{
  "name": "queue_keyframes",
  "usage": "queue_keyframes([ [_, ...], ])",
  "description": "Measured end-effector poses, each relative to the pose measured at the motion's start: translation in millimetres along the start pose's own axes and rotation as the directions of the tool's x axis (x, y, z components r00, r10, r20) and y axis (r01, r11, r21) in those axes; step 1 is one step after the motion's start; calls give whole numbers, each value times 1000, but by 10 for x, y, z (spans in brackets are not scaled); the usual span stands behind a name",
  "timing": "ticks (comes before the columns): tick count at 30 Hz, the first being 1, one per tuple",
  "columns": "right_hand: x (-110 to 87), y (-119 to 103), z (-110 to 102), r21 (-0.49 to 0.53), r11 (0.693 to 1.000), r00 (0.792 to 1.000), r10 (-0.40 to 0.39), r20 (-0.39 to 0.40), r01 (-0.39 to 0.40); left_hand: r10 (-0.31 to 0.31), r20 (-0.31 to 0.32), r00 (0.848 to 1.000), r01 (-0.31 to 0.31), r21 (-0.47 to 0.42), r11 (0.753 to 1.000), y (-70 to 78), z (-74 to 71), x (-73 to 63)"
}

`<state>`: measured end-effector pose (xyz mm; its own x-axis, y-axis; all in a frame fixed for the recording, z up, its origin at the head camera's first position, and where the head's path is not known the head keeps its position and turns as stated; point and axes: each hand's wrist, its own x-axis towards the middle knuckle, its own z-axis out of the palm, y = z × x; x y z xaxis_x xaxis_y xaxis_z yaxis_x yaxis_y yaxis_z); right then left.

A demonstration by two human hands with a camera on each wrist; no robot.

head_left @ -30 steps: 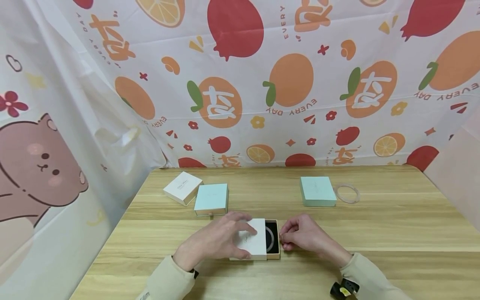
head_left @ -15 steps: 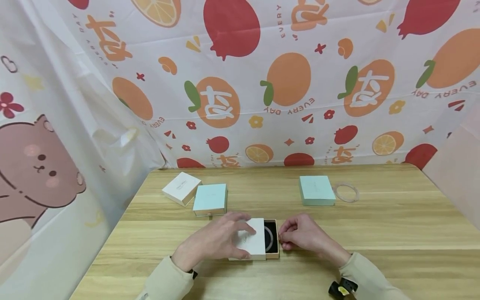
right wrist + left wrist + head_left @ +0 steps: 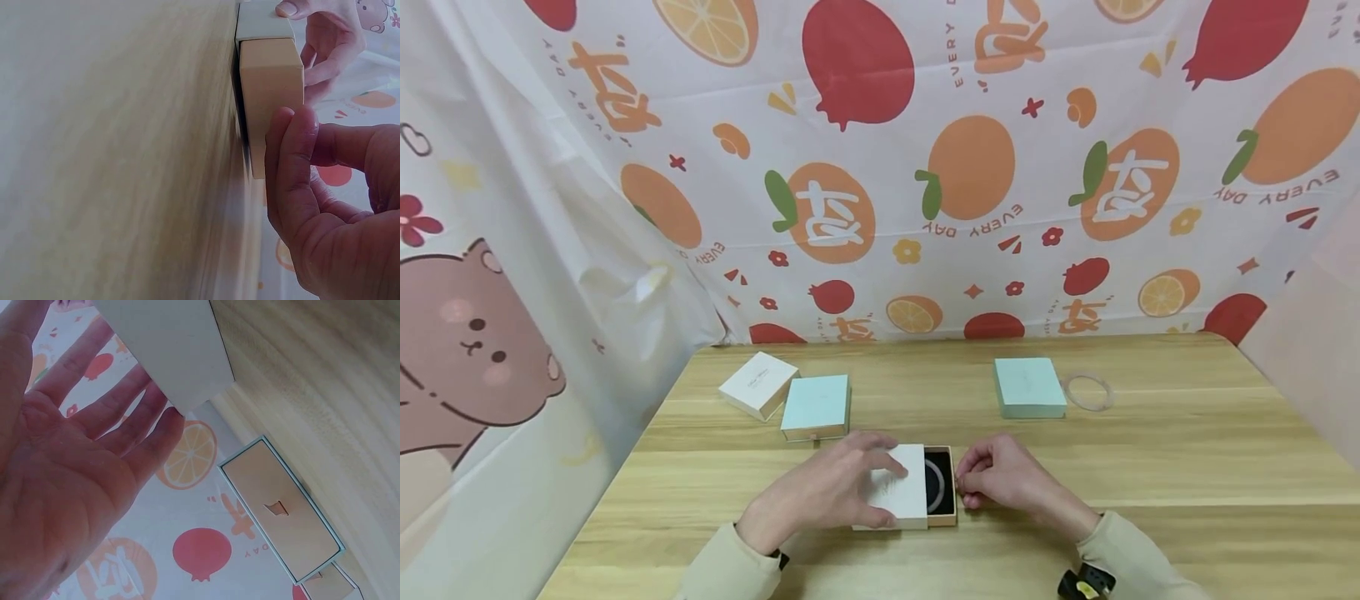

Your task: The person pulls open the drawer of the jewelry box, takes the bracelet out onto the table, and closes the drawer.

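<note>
A white box sleeve (image 3: 906, 492) lies on the table, its tan drawer (image 3: 952, 521) slid partly out to the right. Inside the drawer, on black lining, a pale bangle (image 3: 938, 483) is partly covered by the sleeve. My left hand (image 3: 823, 492) grips the sleeve, thumb along the near side and fingers over the top and far side. At the drawer's front my right hand (image 3: 1007, 475) pinches with thumb and fingertips; in the right wrist view these fingers (image 3: 294, 150) hide what they hold on the tan drawer front (image 3: 269, 81).
Behind on the left sit another white box (image 3: 758, 383) and a mint box (image 3: 817, 404) with a small pull tab. Back right, a second mint box (image 3: 1030, 386) has a clear bangle (image 3: 1089, 392) beside it. A fruit-print curtain (image 3: 865, 208) hangs behind the table.
The head view has shifted slightly. Both hands keep their hold on the box, and the drawer shows at most a sliver more.
</note>
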<state>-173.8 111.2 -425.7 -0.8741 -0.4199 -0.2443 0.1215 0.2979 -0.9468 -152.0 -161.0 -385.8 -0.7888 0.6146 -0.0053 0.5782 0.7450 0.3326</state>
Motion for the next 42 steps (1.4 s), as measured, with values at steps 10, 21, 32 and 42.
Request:
queue_keyframes([
  [10, -29, 3, 0, -5, 1000, 1000, 11, -9, -11, 18, -12, 1000, -18, 2, 1000, 2, 15, -20],
  [21, -38, -16, -65, 5, 1000, 1000, 13, 1, -13, 21, -23, 1000, -21, 0, 1000, -1, 2, -7],
  [32, -44, 32, -79, 15, 1000, 1000, 15, -15, -14, 28, -27, 999, -27, 13, 1000, -13, 8, 4],
  [42, -65, 15, -106, 29, 999, 1000, 22, -5, -21, 31, -29, 999, -31, 10, 999, -18, 15, 3],
])
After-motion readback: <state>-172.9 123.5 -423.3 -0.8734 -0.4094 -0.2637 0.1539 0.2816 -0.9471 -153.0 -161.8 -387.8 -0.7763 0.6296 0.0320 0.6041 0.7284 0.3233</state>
